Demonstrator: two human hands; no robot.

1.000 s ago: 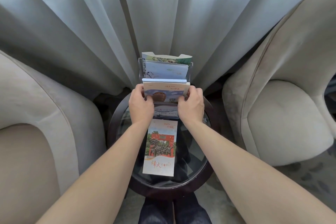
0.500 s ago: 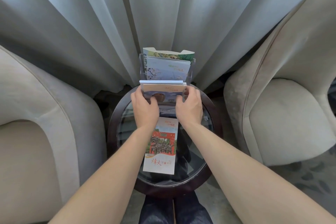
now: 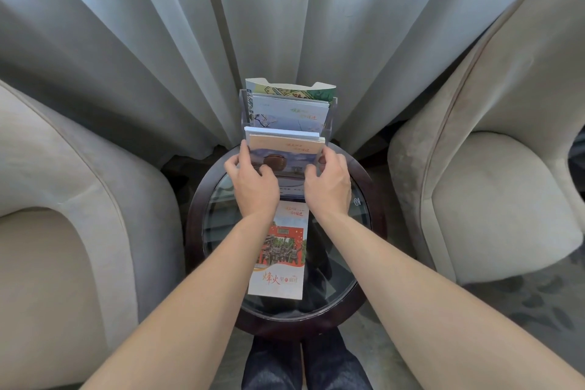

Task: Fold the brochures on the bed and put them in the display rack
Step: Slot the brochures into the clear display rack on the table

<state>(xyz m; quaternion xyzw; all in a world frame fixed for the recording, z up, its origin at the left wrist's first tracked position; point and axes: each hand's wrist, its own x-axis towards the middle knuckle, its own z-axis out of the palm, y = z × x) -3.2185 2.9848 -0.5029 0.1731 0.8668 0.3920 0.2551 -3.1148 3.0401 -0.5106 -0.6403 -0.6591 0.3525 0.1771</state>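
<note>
A clear tiered display rack (image 3: 331,111) stands at the back of a small round glass table (image 3: 367,187). Its rear tiers hold a green brochure (image 3: 294,92) and a pale blue one (image 3: 289,112). A folded brochure with a brown bowl picture (image 3: 285,149) sits upright in the front tier, in front of other sheets. My left hand (image 3: 253,187) grips its left edge and my right hand (image 3: 329,190) grips its right edge. Another folded brochure with a red gate picture (image 3: 278,256) lies flat on the glass, closer to me.
Two beige armchairs flank the table, one at the left (image 3: 63,206) and one at the right (image 3: 493,174). Grey curtains (image 3: 158,41) hang right behind the rack. My dark trouser legs (image 3: 304,364) show below the table's near rim.
Both hands have eased the bowl-picture brochure a little lower into the front tier. The brochure lying flat on the glass has not moved.
</note>
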